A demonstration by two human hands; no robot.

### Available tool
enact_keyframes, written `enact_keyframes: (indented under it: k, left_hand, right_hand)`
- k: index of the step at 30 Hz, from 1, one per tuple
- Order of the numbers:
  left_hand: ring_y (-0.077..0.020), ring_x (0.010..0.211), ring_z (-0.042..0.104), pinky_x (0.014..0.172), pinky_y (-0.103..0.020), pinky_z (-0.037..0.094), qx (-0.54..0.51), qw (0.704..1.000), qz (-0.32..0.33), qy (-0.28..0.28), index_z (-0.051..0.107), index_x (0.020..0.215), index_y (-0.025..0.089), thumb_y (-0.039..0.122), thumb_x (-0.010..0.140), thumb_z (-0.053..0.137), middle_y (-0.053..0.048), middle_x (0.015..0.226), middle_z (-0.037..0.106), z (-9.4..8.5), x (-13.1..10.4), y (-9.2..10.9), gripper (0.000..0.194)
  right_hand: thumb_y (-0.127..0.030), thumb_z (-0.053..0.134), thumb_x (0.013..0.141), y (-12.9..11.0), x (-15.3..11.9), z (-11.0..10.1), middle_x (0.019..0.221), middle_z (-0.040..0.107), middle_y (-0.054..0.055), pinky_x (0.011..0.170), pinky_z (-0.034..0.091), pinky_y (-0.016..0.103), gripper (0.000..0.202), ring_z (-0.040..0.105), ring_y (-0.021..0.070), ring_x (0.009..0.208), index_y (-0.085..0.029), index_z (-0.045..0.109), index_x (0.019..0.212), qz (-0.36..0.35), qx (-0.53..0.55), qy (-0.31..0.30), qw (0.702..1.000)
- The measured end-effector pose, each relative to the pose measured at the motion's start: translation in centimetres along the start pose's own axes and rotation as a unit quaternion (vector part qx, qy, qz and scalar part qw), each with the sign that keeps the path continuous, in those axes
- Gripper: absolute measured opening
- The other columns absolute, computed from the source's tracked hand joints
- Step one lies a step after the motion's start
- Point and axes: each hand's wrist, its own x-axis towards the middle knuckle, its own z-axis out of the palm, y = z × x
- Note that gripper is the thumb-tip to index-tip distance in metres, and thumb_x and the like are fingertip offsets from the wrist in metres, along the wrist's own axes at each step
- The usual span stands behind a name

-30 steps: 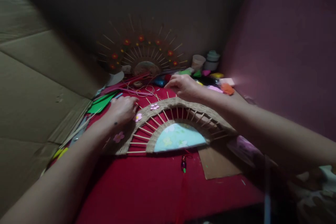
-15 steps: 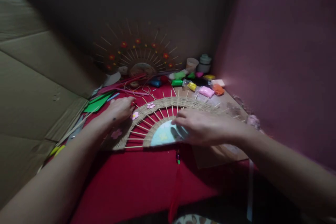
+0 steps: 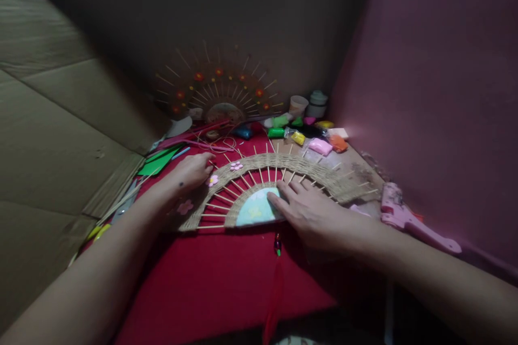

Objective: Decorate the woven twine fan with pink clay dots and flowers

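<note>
A half-round woven fan with thin sticks lies on the red cloth. Its pale blue centre panel bears a faint yellow flower. Pink clay flowers, one with a yellow middle, decorate the left side of the woven band. My left hand has its curled fingers closed at the fan's upper left edge, around the stick ends; part of the grip is hidden. Spread fingers of my right hand lie over the fan's right half, the thumb on the blue panel. A red tassel hangs from the fan's bottom middle.
Clay packs, including pink and orange, lie behind the fan near a cup and a jar. A pink glue gun sits at right. Another decorated fan leans at the back. Cardboard walls the left.
My right hand has shifted slightly right and its fingers have spread over the fan. The fan's right end and the glue gun show more now. The view has shifted a little.
</note>
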Motion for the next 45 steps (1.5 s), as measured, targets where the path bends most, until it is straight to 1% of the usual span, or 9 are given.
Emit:
enact_keyframes:
  k: [5, 14, 22, 24, 28, 33, 36, 39, 45]
  left_hand:
    - [-0.0245, 0.106, 0.061, 0.087, -0.03, 0.044, -0.048, 0.999, -0.009, -0.005, 0.061, 0.118, 0.016, 0.03, 0.082, 0.041, -0.011, 0.118, 0.066, -0.5, -0.1, 0.0, 0.044]
    - [-0.0172, 0.061, 0.063, 0.051, -0.025, 0.043, -0.173, 0.983, -0.035, -0.051, 0.063, 0.115, 0.018, 0.036, 0.076, 0.047, -0.005, 0.082, 0.072, -1.1, -0.6, 0.2, 0.046]
    - [-0.0154, 0.066, 0.063, 0.058, -0.024, 0.047, -0.291, 0.956, -0.003, -0.034, 0.064, 0.109, 0.017, 0.037, 0.075, 0.057, -0.004, 0.081, 0.07, -2.5, -1.1, -2.1, 0.041]
    - [-0.0142, 0.062, 0.061, 0.058, -0.024, 0.048, -0.371, 0.928, -0.036, -0.007, 0.065, 0.107, 0.016, 0.032, 0.074, 0.061, -0.003, 0.074, 0.069, -3.2, -1.5, -3.3, 0.037]
    - [-0.0111, 0.058, 0.059, 0.057, -0.023, 0.049, -0.569, 0.815, -0.106, 0.007, 0.065, 0.101, 0.015, 0.024, 0.077, 0.064, -0.005, 0.075, 0.07, -3.4, -2.3, -5.0, 0.025]
    - [-0.0202, 0.068, 0.066, 0.068, -0.037, 0.054, -0.642, 0.757, -0.107, -0.06, 0.067, 0.092, 0.011, 0.049, 0.086, 0.049, -0.014, 0.084, 0.071, -1.9, -3.6, -3.6, 0.042]
    - [-0.0298, 0.09, 0.067, 0.081, -0.045, 0.052, -0.759, 0.637, -0.04, -0.125, 0.062, 0.108, 0.007, 0.062, 0.084, 0.043, -0.021, 0.097, 0.07, -1.4, -4.7, -1.5, 0.063]
    - [-0.0342, 0.099, 0.065, 0.086, -0.051, 0.049, -0.818, 0.554, 0.014, -0.156, 0.055, 0.121, 0.004, 0.063, 0.083, 0.041, -0.023, 0.105, 0.068, -1.3, -5.9, 0.0, 0.072]
    - [-0.0345, 0.102, 0.064, 0.092, -0.052, 0.045, -0.85, 0.497, 0.023, -0.173, 0.056, 0.122, 0.005, 0.044, 0.082, 0.049, -0.019, 0.106, 0.07, -0.3, -6.7, 0.5, 0.056]
  right_hand:
    - [-0.017, 0.053, 0.074, -0.4, 0.1, 0.6, 0.115, 0.057, 0.024, 0.074, 0.042, 0.043, 0.053, 0.053, 0.0329, 0.094, -0.005, 0.048, 0.126, -0.009, -0.038, 0.009, 0.999]
    - [-0.011, 0.049, 0.079, -0.5, 0.7, 1.2, 0.102, 0.059, 0.02, 0.078, 0.042, 0.042, 0.043, 0.052, 0.0296, 0.089, -0.003, 0.053, 0.12, 0.034, -0.042, 0.043, 0.998]
    - [-0.005, 0.042, 0.086, 0.0, 0.2, 1.8, 0.098, 0.06, 0.02, 0.076, 0.043, 0.041, 0.04, 0.05, 0.0283, 0.085, 0.003, 0.051, 0.124, 0.049, -0.088, 0.11, 0.989]
    - [-0.005, 0.042, 0.086, 0.4, 0.0, 1.8, 0.1, 0.06, 0.022, 0.078, 0.043, 0.044, 0.041, 0.05, 0.0293, 0.086, 0.005, 0.05, 0.125, 0.019, -0.099, 0.138, 0.985]
    - [-0.005, 0.039, 0.087, 1.5, -0.4, 1.8, 0.106, 0.059, 0.023, 0.081, 0.044, 0.047, 0.041, 0.049, 0.0305, 0.092, 0.003, 0.049, 0.126, -0.034, -0.09, 0.197, 0.976]
    - [-0.007, 0.04, 0.088, 3.2, -0.5, 1.8, 0.115, 0.058, 0.02, 0.085, 0.045, 0.047, 0.045, 0.048, 0.0301, 0.101, -0.006, 0.045, 0.134, -0.053, -0.054, 0.227, 0.971]
    - [-0.009, 0.042, 0.09, 3.9, -0.5, 1.8, 0.118, 0.058, 0.016, 0.09, 0.044, 0.046, 0.051, 0.047, 0.0281, 0.104, -0.013, 0.035, 0.141, -0.066, -0.031, 0.242, 0.968]
    - [-0.01, 0.043, 0.091, 4.4, -0.5, 1.8, 0.117, 0.059, 0.014, 0.093, 0.043, 0.046, 0.059, 0.046, 0.0277, 0.106, -0.015, 0.023, 0.146, -0.061, -0.012, 0.266, 0.962]
    - [-0.005, 0.043, 0.09, 5.4, -1.2, 2.0, 0.118, 0.059, 0.012, 0.092, 0.043, 0.043, 0.072, 0.047, 0.0267, 0.109, -0.024, 0.01, 0.151, -0.071, 0.015, 0.271, 0.96]
